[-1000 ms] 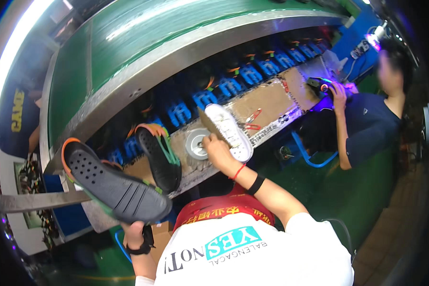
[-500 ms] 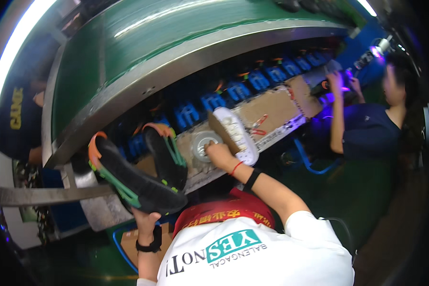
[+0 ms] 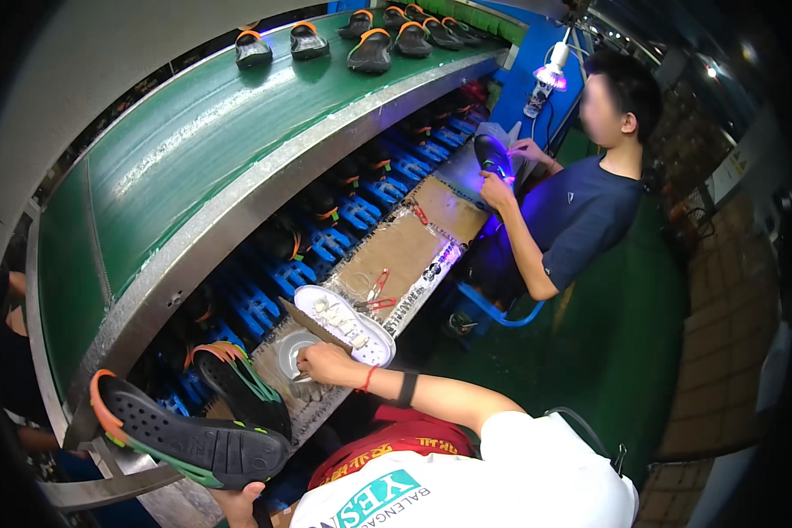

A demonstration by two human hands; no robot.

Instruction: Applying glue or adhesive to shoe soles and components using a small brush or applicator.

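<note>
At the lower left, my left hand [image 3: 238, 502] is closed round the lower end of a black shoe [image 3: 198, 436] with orange and green trim. Its holed face is turned up, and most of my fingers are hidden beneath it. A second shoe [image 3: 238, 387] of the same kind stands just behind. My right hand [image 3: 326, 363] reaches across the bench with fingertips pinched in a round clear dish [image 3: 289, 354]; what they hold, if anything, cannot be made out. Beside that hand lies a white shoe-sole-shaped tray [image 3: 377, 346] with several pale pieces in it.
An upright cardboard strip [image 3: 312, 324] divides dish and tray. Red-handled snips [image 3: 378, 295] lie on the cardboard-covered bench [image 3: 387, 246]. Blue racks [image 3: 295, 275] run beneath the green conveyor [image 3: 194, 158], which carries several shoes. At right, a person [image 3: 581, 202] handles a shoe under purple light.
The view has swung, bringing shoes on the conveyor into sight and shifting my hands lower and left in the picture. My left hand still holds the shoe; my right fingers remain at the dish.
</note>
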